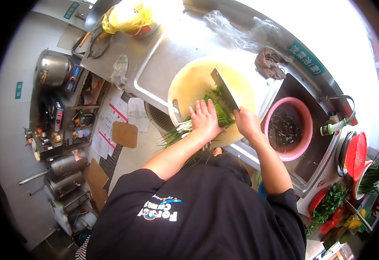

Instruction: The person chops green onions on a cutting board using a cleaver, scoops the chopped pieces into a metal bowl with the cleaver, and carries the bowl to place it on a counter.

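While my left hand (pixel 205 122) is pressing down on the green onions (pixel 183 128), my right hand (pixel 247 124) is gripping a cleaver (pixel 225 89).
My left palm is lying open, fingers slightly spread, and my right fingers are curling closed around the cleaver's handle end. The green onions are lying on the round cutting board (pixel 188 84), their white ends reaching over its edge, and a pink basin (pixel 309 126) is sitting in the sink (pixel 314 96) to the right.
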`<state>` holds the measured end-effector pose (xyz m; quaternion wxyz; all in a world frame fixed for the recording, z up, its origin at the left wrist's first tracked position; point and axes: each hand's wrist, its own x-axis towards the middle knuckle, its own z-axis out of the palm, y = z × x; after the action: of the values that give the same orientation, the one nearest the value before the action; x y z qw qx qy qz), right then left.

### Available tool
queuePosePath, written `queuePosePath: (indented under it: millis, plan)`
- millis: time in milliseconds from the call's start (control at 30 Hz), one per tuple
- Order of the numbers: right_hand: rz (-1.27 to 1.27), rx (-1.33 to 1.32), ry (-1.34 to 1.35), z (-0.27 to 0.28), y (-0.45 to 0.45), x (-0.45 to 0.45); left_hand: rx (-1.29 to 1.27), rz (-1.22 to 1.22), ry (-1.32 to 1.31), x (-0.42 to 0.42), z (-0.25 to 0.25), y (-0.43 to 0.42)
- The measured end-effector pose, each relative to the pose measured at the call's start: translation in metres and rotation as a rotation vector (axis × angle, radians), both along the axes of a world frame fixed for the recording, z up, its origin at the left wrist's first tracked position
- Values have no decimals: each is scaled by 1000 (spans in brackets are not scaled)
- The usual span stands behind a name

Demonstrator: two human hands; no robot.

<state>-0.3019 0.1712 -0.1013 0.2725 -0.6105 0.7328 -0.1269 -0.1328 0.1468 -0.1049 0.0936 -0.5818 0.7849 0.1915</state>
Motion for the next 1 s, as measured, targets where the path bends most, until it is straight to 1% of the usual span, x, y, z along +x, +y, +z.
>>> queuePosePath:
  millis: [133, 233, 300, 333, 367, 400, 467, 500, 533, 600, 667, 800, 900, 967, 1000]
  plan:
    - [-39, -50, -48, -5, 0, 3, -47, -27, -85, -4, -8, 3]
    - [-44, -70, -49, -6, 2, -1, -41, 17, -61, -3, -8, 0]
    - [-45, -76, -44, -3, 8, -7, -111, 35, 51, 5, -11, -4]
    - [-55, -62, -59, -2, 13, -10, -110, 33, 49, 8, -11, -8]
    - [-70, -46, -73, 0, 18, -13, -50, 68, 26, 11, -12, -15]
    - [-77, -44, -74, 9, 24, -15, 10, 103, 2, 11, -11, -20]
    - [-79, -8, -108, 32, 39, -15, -6, 117, -24, 9, -9, -19]
    - [-82, 14, -94, 34, 48, -14, -16, 123, -48, 7, -6, -18]
    - [-97, 14, -146, 45, 58, -10, -29, 132, -71, 4, -4, -18]
    - [-41, -27, -94, 63, 76, 0, -24, 133, -74, 0, -4, -16]
    - [-17, 18, -57, 67, 87, 8, 3, 169, -64, -1, -6, -17]
    - [-14, 58, -2, 46, 91, 22, 2, 179, -85, -5, -10, -16]
    - [25, 133, 45, 25, 66, 30, -25, 172, -67, -4, -22, -15]
    - [35, 152, 59, 9, 44, 34, -73, 66, -162, -2, -28, -14]
    - [41, 141, 63, 4, 32, 36, -73, 71, -163, -2, -24, -13]
